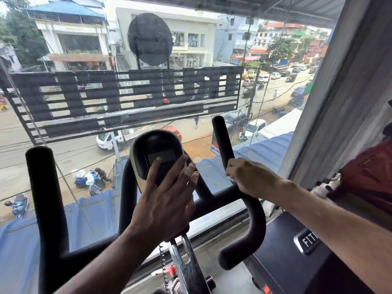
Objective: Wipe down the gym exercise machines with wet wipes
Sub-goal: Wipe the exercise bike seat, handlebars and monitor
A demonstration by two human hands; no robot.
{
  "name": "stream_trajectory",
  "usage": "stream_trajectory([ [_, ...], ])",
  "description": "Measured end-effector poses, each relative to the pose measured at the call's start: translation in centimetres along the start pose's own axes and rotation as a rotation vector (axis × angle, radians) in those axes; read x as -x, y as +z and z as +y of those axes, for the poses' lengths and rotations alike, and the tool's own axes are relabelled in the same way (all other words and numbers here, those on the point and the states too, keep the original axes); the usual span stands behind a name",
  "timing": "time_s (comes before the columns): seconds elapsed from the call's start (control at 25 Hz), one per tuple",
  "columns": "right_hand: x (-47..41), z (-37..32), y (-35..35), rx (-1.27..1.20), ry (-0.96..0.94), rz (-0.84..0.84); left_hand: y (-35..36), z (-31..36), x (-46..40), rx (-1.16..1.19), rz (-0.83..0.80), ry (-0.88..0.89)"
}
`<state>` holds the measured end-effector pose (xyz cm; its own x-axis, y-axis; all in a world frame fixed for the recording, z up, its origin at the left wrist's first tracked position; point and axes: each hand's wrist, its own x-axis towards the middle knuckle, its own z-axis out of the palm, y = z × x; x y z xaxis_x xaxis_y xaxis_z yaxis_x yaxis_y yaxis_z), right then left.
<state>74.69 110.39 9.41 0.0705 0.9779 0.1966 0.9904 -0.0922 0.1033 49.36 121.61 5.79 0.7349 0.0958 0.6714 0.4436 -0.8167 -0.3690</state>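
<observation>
step: wiping bike handlebar [221,141] | right hand [249,177] curled round it, white wipe [232,178] peeking out | left hand [165,192] flat on screen [158,158] | next: rub up the bar

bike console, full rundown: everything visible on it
The console is a rounded pod with a black glossy face, a cream plastic rim and a dull grey screen that looks blank. It sits tilted back toward the rider atop the centre post, between the black handlebars, in front of the window. The left hand lies flat on it with fingers straight, covering its lower right part. The right hand is off it, with its grip on the right bar. Any buttons are hidden.
</observation>
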Motion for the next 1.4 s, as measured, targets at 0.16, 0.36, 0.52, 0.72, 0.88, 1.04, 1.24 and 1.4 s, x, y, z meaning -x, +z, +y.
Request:
stream_trajectory([
  [0.16, 2.7, -1.3, 1.9, -0.198, 0.138, 0.125, 0.0, 0.0, 0.0, 0.000, 0.013, -0.006],
  [0.36, 3.9, -2.4, 3.2, -0.461, 0.415, 0.311, 0.1, 0.2, 0.0, -0.001, 0.030, -0.007],
  [0.52, 4.3, -3.6, 3.5, -0.587, 0.550, 0.326, 0.1, 0.2, 0.1, 0.009, 0.029, 0.005],
  [0.72, 3.7, -3.7, 3.2, -0.531, 0.653, 0.334, 0.2, 0.2, 0.1, 0.022, 0.051, 0.002],
  [0.88, 3.3, -6.2, 3.9, -0.441, 0.643, 0.370, 0.1, 0.1, 0.4, 0.030, 0.064, 0.005],
  [1.04, 5.8, -6.1, 4.2, -0.416, 0.468, 0.409, 0.4, 0.1, 0.3, 0.036, 0.074, 0.003],
  [1.24, 3.5, -6.5, 3.9, -0.386, 0.638, 0.389, 0.5, 0.0, 0.2, 0.036, 0.092, 0.007],
  [1.4, 5.6, -9.6, 4.8, -0.513, 0.386, 0.428, 0.4, 0.0, 0.3, 0.044, 0.093, 0.013],
])
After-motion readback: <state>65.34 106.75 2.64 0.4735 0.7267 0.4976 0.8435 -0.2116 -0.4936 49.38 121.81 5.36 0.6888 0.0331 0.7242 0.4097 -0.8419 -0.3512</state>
